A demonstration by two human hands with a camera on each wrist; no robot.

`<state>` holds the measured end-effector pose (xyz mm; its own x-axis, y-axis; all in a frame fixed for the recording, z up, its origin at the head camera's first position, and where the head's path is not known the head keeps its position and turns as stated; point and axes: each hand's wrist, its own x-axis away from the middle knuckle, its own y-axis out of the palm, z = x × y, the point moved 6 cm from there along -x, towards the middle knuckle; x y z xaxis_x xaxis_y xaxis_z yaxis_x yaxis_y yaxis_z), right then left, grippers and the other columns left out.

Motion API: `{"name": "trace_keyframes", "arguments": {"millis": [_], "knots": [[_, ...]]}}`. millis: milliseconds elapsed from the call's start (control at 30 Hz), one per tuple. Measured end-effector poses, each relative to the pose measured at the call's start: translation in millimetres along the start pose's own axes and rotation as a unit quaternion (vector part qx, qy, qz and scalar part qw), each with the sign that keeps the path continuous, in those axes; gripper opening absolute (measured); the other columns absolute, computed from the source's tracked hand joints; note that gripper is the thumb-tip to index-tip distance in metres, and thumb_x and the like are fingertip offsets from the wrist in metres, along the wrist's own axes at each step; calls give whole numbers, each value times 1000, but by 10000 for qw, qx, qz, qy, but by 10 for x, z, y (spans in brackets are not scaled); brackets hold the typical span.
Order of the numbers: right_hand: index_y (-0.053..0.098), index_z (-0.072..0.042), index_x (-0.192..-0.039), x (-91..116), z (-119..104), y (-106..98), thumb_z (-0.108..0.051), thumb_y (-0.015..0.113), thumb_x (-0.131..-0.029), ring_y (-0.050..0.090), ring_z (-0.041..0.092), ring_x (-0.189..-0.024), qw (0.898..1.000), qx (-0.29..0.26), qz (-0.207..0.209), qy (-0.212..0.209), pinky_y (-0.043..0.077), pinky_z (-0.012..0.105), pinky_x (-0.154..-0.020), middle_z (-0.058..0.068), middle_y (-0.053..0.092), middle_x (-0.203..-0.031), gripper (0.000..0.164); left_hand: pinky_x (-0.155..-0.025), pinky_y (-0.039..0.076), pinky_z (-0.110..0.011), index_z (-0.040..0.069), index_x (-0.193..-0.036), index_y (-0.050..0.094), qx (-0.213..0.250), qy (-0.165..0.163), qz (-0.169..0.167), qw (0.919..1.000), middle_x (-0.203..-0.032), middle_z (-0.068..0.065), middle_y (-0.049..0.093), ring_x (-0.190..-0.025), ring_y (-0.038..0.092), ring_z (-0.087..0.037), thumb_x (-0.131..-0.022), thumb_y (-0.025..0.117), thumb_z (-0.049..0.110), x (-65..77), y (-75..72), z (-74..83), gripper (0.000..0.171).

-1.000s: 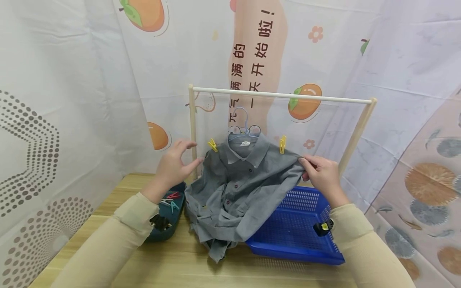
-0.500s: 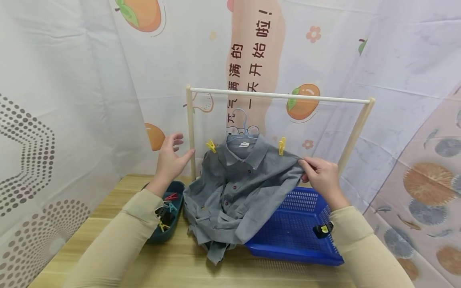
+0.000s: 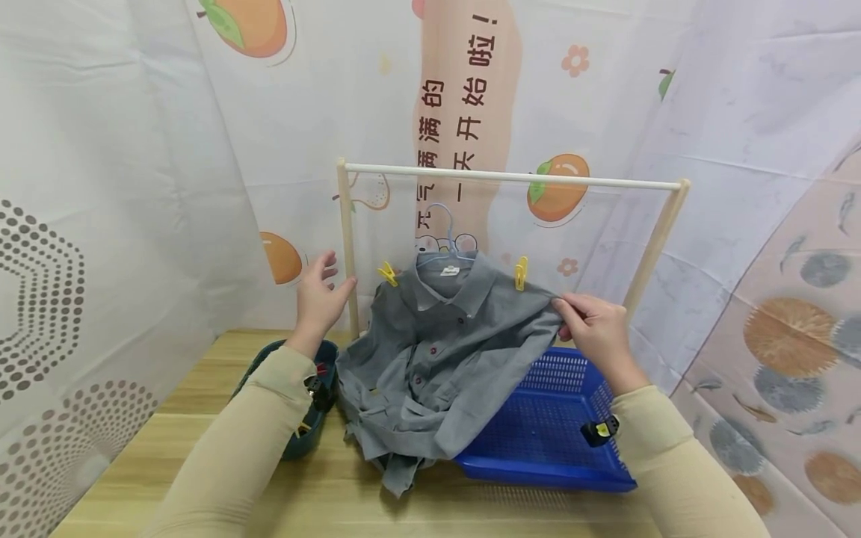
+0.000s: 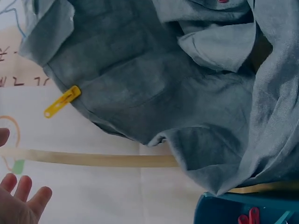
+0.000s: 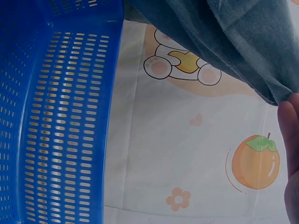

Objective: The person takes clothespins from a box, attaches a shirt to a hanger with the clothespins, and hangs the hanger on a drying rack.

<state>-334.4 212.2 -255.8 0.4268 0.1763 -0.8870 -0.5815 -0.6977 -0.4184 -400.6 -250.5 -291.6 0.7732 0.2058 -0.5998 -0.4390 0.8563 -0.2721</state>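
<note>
A grey button-up shirt hangs on a light blue hanger, its lower part bunched near the table. Two yellow clothespins, a left clothespin and a right clothespin, grip its shoulders. My right hand pinches the shirt's shoulder edge on the right and pulls the cloth taut. The left hand is beside the rack's left post, fingers spread and apart from the shirt; in the left wrist view its fingertips hold nothing. The hanger's hook sits below the rod in view.
A wooden rack with a white rod stands behind the shirt. On the right lies a blue perforated basket. A dark teal bin with several clothespins is at the left, partly behind my left forearm. The wooden table carries them.
My left hand has moved away from the shirt's left shoulder, leftward past the post. The right hand keeps its pinch on the shirt. The head view has shifted slightly right.
</note>
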Motion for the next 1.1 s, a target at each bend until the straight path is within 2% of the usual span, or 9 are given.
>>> {"name": "trace_keyframes", "arguments": {"millis": [167, 333, 500, 767, 967, 1100], "knots": [[81, -15, -89, 15, 8, 8, -8, 75, -92, 57, -3, -49, 9998, 164, 14, -87, 43, 16, -50, -12, 65, -59, 10, -98, 51, -51, 3, -147, 51, -133, -165, 85, 9997, -141, -19, 55, -125, 58, -37, -94, 74, 14, -31, 67, -97, 59], [82, -14, -91, 25, 21, 0, -8, 74, -92, 57, -3, -49, 9997, 180, 100, -116, 45, 16, -52, -12, 65, -60, 10, -93, 54, -50, 4, -145, 55, -275, -380, 126, 9988, -137, -17, 60, -119, 63, -36, -96, 71, 15, -54, 94, -191, 52], [82, -14, -91, 13, 2, -15, -8, 74, -93, 58, -2, -50, 9997, 137, 136, -113, 45, 15, -54, -12, 66, -60, 10, -91, 55, -50, 3, -143, 56, -378, -457, -55, 9982, -133, -18, 63, -117, 64, -35, -98, 68, 13, -61, 132, -215, 48], [81, -14, -87, -38, -71, -51, -7, 74, -92, 58, 1, -48, 9987, 279, 310, -309, 46, 17, -54, -11, 65, -59, 11, -91, 55, -50, 0, -142, 57, -462, -432, -151, 9979, -129, -20, 64, -114, 65, -35, -98, 68, 12, -92, 164, -229, 47], [76, -15, -76, -112, -137, -120, -6, 75, -91, 59, 6, -47, 9963, 252, 672, -478, 43, 20, -51, -10, 64, -56, 18, -91, 55, -50, 0, -147, 51, -631, -491, -457, 9957, -134, -20, 61, -117, 63, -36, -99, 67, 14, -129, 183, -230, 52], [77, -14, -77, -149, -161, -168, -6, 76, -91, 59, 9, -47, 9945, 256, 889, -497, 41, 19, -50, -8, 63, -56, 16, -90, 56, -50, 0, -148, 50, -650, -518, -565, 9949, -136, -20, 60, -118, 63, -36, -99, 66, 15, -135, 191, -221, 54]]}}
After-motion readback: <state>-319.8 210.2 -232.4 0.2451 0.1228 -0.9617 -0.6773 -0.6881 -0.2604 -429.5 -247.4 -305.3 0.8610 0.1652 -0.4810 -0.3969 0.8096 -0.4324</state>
